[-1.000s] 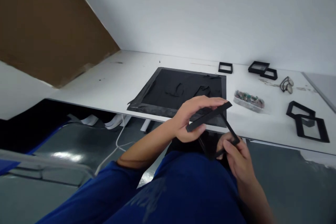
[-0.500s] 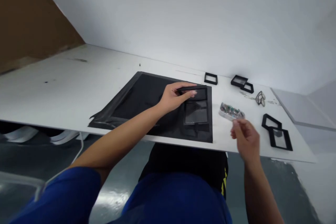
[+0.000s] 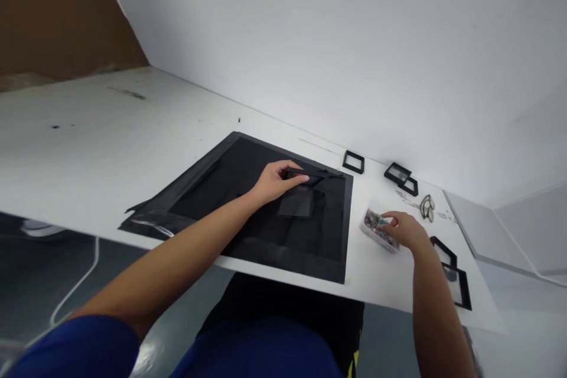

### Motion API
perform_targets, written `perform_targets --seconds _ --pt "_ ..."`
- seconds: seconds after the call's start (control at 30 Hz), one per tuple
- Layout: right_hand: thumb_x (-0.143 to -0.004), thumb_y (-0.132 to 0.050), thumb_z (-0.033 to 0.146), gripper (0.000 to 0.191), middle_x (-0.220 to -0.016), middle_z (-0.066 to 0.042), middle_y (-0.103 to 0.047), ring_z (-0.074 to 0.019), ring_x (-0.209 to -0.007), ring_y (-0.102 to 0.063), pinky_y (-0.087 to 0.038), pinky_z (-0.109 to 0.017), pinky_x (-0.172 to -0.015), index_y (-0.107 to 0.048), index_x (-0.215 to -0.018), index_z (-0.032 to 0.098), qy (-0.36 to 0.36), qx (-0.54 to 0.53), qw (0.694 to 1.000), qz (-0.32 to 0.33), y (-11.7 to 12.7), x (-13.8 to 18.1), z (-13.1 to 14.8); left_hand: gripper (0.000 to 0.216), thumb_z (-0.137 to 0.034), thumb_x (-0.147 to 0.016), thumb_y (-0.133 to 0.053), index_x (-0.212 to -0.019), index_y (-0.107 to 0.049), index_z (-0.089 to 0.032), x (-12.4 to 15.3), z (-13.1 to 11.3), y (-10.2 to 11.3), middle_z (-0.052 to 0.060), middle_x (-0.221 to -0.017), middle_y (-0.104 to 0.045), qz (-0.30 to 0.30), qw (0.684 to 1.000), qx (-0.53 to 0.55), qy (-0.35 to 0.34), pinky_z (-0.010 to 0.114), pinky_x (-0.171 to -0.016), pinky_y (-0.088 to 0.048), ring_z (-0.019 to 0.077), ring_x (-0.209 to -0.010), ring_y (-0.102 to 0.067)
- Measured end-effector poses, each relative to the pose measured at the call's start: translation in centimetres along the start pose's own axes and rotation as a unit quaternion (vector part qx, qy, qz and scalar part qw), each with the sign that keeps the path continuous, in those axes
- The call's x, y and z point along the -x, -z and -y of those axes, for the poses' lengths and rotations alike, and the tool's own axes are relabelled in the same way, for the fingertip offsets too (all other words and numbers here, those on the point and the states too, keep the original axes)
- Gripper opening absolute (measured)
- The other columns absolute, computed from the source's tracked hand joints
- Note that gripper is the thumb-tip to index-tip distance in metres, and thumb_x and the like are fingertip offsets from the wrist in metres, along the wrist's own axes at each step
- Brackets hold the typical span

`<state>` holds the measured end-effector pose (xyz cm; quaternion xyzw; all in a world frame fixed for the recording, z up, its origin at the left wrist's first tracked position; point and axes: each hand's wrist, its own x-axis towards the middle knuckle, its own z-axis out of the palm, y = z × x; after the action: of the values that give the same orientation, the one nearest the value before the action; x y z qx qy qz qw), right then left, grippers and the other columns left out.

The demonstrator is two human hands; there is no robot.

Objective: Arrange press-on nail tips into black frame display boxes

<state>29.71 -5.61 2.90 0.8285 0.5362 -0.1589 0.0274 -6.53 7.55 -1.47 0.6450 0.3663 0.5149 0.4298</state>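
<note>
My left hand [image 3: 275, 182] is closed on the edge of a black display frame [image 3: 315, 180], thumb in front and fingers behind. The frame is held slightly raised over the black mat [image 3: 274, 242]. Just below it shows a clear, film-like panel [image 3: 295, 203], partly blending into the dark mat. My right hand [image 3: 405, 229] has its fingertips in a clear plastic box [image 3: 374, 236] of small, mixed-coloured pieces. Its thumb and index finger are bent together around the pieces; what they grip is too small to make out.
Near the wall stand a black frame [image 3: 353, 162] and a pair of overlapping frames [image 3: 397, 173]. Eyeglasses [image 3: 427, 208] lie behind the box. Two more frames [image 3: 458, 286] sit by the right arm. The white table [image 3: 110, 171] has a front edge close to my body.
My right hand has moved from beside the box's near edge into its contents. The left hand still grips the frame, which has shifted left on the mat. The camera view has tilted.
</note>
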Motion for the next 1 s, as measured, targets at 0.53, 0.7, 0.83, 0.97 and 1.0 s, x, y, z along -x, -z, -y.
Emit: perform_targets --seconds 0.53,0.7,0.83,0.97,1.0 --pt "-0.090 -0.058 0.045 0.026 -0.082 -0.001 -0.068 -0.0187 -0.071 -0.061 -0.042 -0.031 -0.061 -0.065 -0.107 0.027 -0.024 0.007 0.999 -0.044 -1.9 -1.8 -2.0 0.019 -0.024 -0.071 -0.062 -0.087 -0.071 -0.016 -0.1 0.8 0.1 0.006 -0.089 -0.077 0.087 0.992 -0.082 0.048 0.031 -0.083 -0.055 0.0176 -0.084 -0.068" --pt "-0.088 -0.053 0.050 0.026 -0.070 0.001 -0.064 -0.0193 -0.068 -0.061 -0.039 -0.031 -0.060 -0.066 -0.092 0.027 0.021 -0.045 0.997 -0.055 -2.7 -2.0 -2.1 0.023 -0.023 -0.070 -0.060 -0.090 -0.069 -0.017 0.2 1.0 -0.3 0.005 -0.090 -0.075 0.072 0.989 -0.112 0.063 0.030 -0.081 -0.054 0.0166 -0.083 -0.066" --pt "-0.086 -0.055 0.046 0.024 -0.062 0.001 -0.060 -0.0178 -0.058 -0.055 -0.036 -0.030 -0.056 -0.065 -0.082 0.025 0.067 -0.069 0.995 -0.038 -2.8 -1.4 -2.1 0.034 -0.023 -0.071 -0.060 -0.104 -0.069 -0.018 0.4 1.0 -0.2 0.005 -0.098 -0.073 0.040 0.984 -0.156 0.073 0.031 -0.081 -0.054 0.0183 -0.087 -0.065" --pt "-0.086 -0.059 0.042 0.019 -0.064 0.001 -0.058 -0.0164 -0.058 -0.051 -0.036 -0.029 -0.056 -0.066 -0.082 0.025 0.156 -0.098 0.983 0.002 -3.0 -0.2 -1.0 0.046 -0.022 -0.072 -0.057 -0.118 -0.064 -0.019 0.5 1.0 0.3 0.007 -0.117 -0.068 -0.001 0.981 -0.193 -0.001 0.039 -0.101 -0.051 0.0225 -0.106 -0.064" --pt "-0.087 -0.059 0.042 0.018 -0.069 0.001 -0.060 -0.0162 -0.061 -0.052 -0.038 -0.030 -0.058 -0.066 -0.083 0.025 0.180 -0.110 0.977 0.012 -3.0 0.2 -0.5 0.048 -0.021 -0.072 -0.056 -0.120 -0.062 -0.020 0.6 0.9 0.3 0.008 -0.119 -0.067 -0.007 0.981 -0.194 -0.026 0.040 -0.102 -0.050 0.0225 -0.107 -0.064"
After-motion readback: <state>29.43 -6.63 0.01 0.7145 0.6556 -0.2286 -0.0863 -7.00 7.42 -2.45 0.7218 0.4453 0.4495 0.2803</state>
